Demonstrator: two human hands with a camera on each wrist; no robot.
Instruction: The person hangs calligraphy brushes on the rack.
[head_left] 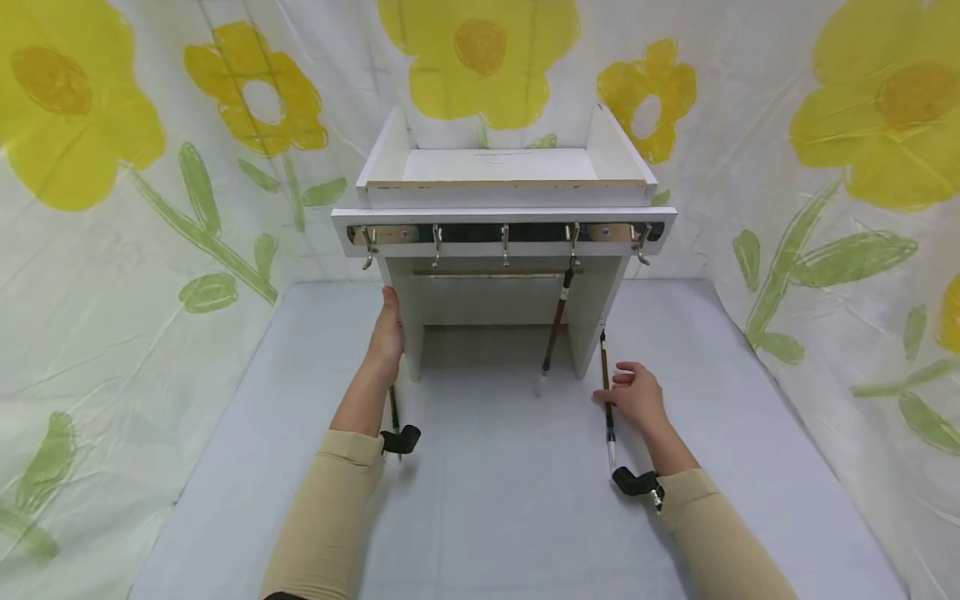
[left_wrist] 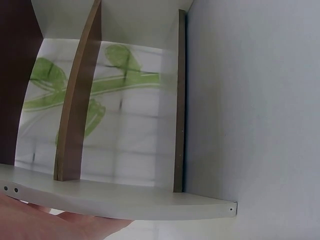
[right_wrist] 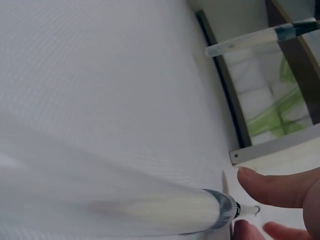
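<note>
My left hand (head_left: 386, 333) lies against the outer face of a small white shelf unit's left side panel (left_wrist: 120, 199); in the left wrist view its fingers show just beyond that panel. A thin dark rod (head_left: 393, 408) shows beside the left wrist, its upper part hidden. My right hand (head_left: 636, 393) holds a slim brush (head_left: 608, 421) between thumb and fingers, right of the unit; its pale capped end (right_wrist: 170, 212) points back toward the wrist camera. Another brush (head_left: 557, 325) hangs tip down from a metal hook (head_left: 573, 242) on the unit's front rail.
The rail (head_left: 468, 235) carries several hooks along the front of the unit, below an open top tray (head_left: 495, 193). The unit stands on a pale cloth-covered table (head_left: 495, 483). Behind and at both sides hangs a curtain (head_left: 345, 75) printed with yellow flowers.
</note>
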